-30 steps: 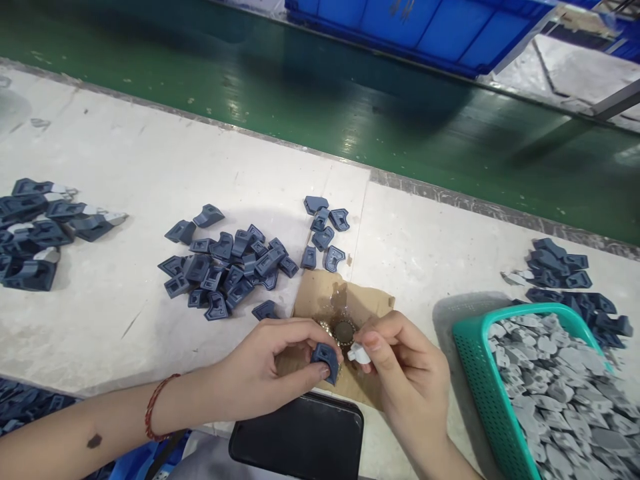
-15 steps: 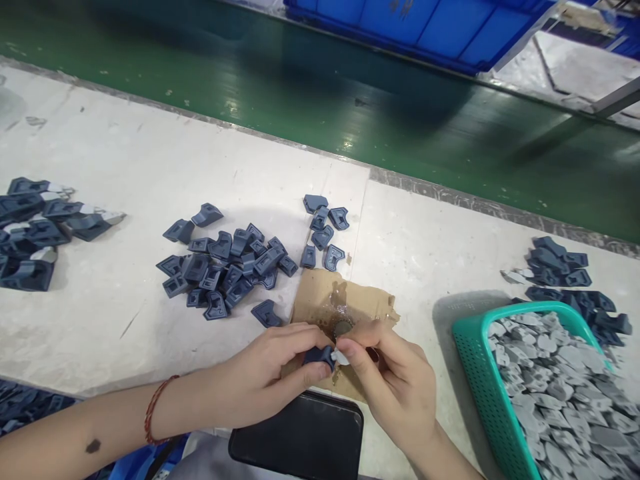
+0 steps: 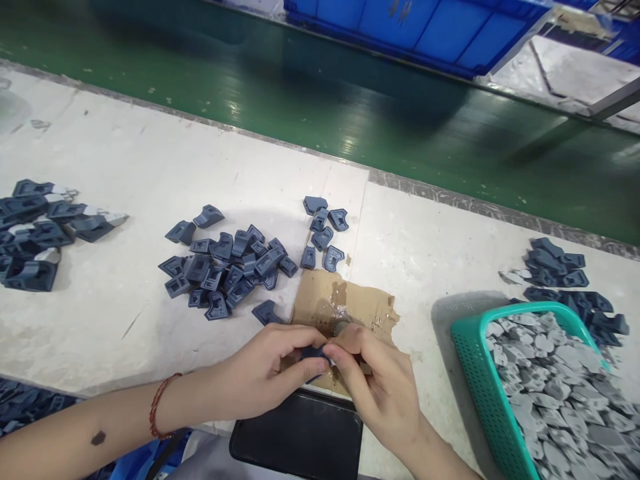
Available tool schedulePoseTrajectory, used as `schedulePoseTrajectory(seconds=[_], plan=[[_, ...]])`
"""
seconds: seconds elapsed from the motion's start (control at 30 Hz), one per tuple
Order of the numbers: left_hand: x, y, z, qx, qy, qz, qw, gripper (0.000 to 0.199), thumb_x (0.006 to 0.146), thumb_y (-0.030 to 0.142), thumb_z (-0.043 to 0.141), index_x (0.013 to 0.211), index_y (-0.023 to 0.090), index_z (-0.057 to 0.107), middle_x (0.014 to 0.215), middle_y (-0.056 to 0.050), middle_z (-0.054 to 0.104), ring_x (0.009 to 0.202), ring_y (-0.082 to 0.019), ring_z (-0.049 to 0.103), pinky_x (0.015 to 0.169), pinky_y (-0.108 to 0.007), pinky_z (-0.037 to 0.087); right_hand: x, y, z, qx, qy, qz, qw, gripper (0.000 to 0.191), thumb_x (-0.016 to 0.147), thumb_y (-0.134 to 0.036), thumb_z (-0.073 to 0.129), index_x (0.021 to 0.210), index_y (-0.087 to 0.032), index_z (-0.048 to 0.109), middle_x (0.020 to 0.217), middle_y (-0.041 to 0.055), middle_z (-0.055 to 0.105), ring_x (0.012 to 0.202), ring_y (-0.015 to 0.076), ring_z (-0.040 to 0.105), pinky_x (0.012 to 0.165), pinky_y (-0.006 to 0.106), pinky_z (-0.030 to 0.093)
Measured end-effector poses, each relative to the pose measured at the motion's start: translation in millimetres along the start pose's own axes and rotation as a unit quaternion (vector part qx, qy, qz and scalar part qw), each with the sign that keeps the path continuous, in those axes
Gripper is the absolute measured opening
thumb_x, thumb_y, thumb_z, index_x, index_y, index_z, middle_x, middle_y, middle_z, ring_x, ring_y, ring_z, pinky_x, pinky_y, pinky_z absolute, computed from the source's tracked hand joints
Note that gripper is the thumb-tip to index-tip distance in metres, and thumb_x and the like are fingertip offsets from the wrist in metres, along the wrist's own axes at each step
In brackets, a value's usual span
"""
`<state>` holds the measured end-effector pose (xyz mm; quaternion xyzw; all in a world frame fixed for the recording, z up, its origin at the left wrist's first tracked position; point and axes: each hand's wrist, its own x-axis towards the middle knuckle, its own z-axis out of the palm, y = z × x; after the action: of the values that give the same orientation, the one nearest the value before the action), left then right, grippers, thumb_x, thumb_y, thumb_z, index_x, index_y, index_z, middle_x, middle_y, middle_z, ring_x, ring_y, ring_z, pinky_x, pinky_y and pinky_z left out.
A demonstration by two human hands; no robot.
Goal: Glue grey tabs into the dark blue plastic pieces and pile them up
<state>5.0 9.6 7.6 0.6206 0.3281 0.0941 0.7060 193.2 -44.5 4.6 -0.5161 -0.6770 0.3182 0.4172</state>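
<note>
Both hands pinch blue part (image 3: 314, 354) (mostly hidden) — together.

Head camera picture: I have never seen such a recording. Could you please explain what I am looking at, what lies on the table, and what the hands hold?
The camera sits on a person's head and looks down at their own bare hands. The left hand and right hand meet over a piece of brown cardboard, pinching a small dark blue part between them. On the white table lie loose dark blue parts. At the right stands a green basket full of grey pieces. A black tray lies nearest the person.
</note>
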Motion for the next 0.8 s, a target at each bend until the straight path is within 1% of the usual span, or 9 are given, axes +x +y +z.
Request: schedulePoseTrajectory(seconds=[0.13,0.23,0.3,0.4,0.5,0.63,0.7,0.77,0.8], plan=[[-0.1,3.4,0.6,0.011,0.003,0.010,1.000,0.033,0.105,0.042,0.046,0.084,0.019,0.055,0.075,0.002,0.049,0.065,-0.013,0.043,0.057,-0.025,0.033,0.2,1.1,-3.7,0.027,-0.014,0.016,0.999,0.019,0.103,-0.018,0.056,0.084,-0.023,0.055,0.069,-0.0037,0.061,0.058,0.0108,0.058,0.053,0.022,0.044],[-1.5,6.5,1.6,0.009,0.004,0.023,1.000,0.032,0.106,0.039,0.044,0.083,0.019,0.053,0.075,0.002,0.053,0.065,-0.013,0.050,0.060,-0.025,0.038,2.4,1.7,-7.7,-0.017,-0.020,0.010,1.000,0.023,0.107,-0.028,0.049,0.085,-0.023,0.055,0.067,-0.0031,0.058,0.056,0.0114,0.054,0.051,0.024,0.041],[-2.8,6.8,1.4,0.001,-0.003,0.011,1.000,0.033,0.106,0.039,0.043,0.084,0.019,0.055,0.073,0.001,0.056,0.065,-0.013,0.054,0.060,-0.024,0.040,3.9,1.9,-8.8,-0.073,-0.036,-0.020,0.997,0.032,0.108,-0.027,0.043,0.077,-0.023,0.049,0.063,-0.0030,0.052,0.054,0.0119,0.049,0.051,0.026,0.038],[-4.4,4.9,0.2,0.007,-0.012,0.003,1.000,0.036,0.107,0.042,0.043,0.084,0.019,0.058,0.068,0.002,0.054,0.060,-0.012,0.052,0.054,-0.022,0.037,4.7,1.2,-7.3,-0.126,-0.059,-0.059,0.988,0.037,0.108,-0.020,0.036,0.072,-0.024,0.042,0.059,-0.0028,0.049,0.051,0.0121,0.044,0.051,0.028,0.035],[-4.8,3.4,-0.6,0.025,-0.005,0.003,1.000,0.037,0.105,0.046,0.046,0.081,0.019,0.055,0.064,0.004,0.048,0.055,-0.011,0.047,0.049,-0.022,0.031,4.3,-1.0,-3.9,-0.165,-0.061,-0.068,0.982,0.037,0.108,-0.019,0.035,0.072,-0.024,0.042,0.059,-0.0028,0.049,0.050,0.0119,0.044,0.050,0.028,0.034],[-4.8,6.4,-0.8,0.031,-0.005,0.011,0.999,0.036,0.105,0.043,0.045,0.079,0.019,0.053,0.066,0.003,0.049,0.055,-0.011,0.048,0.050,-0.021,0.035,7.1,-7.0,-5.6,-0.182,-0.073,-0.059,0.979,0.039,0.111,-0.023,0.034,0.073,-0.023,0.045,0.060,-0.0024,0.052,0.052,0.0116,0.049,0.050,0.028,0.036],[-6.2,9.2,-1.9,0.061,-0.010,0.038,0.997,0.033,0.105,0.040,0.045,0.084,0.019,0.058,0.071,0.001,0.057,0.061,-0.013,0.054,0.054,-0.022,0.040,8.8,-12.4,-14.5,-0.140,-0.099,-0.042,0.984,0.040,0.112,-0.027,0.033,0.074,-0.022,0.046,0.063,-0.0017,0.054,0.056,0.0122,0.052,0.053,0.027,0.040],[-9.8,11.1,-4.3,0.109,-0.002,0.060,0.992,0.024,0.105,0.037,0.049,0.100,0.020,0.065,0.083,-0.002,0.067,0.071,-0.015,0.062,0.059,-0.022,0.045,6.5,-18.2,-31.4,-0.111,-0.112,-0.013,0.987,0.039,0.112,-0.030,0.035,0.078,-0.022,0.052,0.070,0.0000,0.060,0.065,0.0137,0.058,0.058,0.027,0.045],[-12.5,11.6,-6.0,0.129,0.011,0.065,0.989,0.021,0.105,0.034,0.051,0.111,0.021,0.066,0.093,-0.004,0.072,0.077,-0.016,0.065,0.061,-0.022,0.047,2.6,-20.3,-42.7,-0.118,-0.098,0.005,0.988,0.035,0.111,-0.031,0.037,0.083,-0.023,0.056,0.076,0.0011,0.063,0.070,0.0148,0.061,0.061,0.027,0.047]])
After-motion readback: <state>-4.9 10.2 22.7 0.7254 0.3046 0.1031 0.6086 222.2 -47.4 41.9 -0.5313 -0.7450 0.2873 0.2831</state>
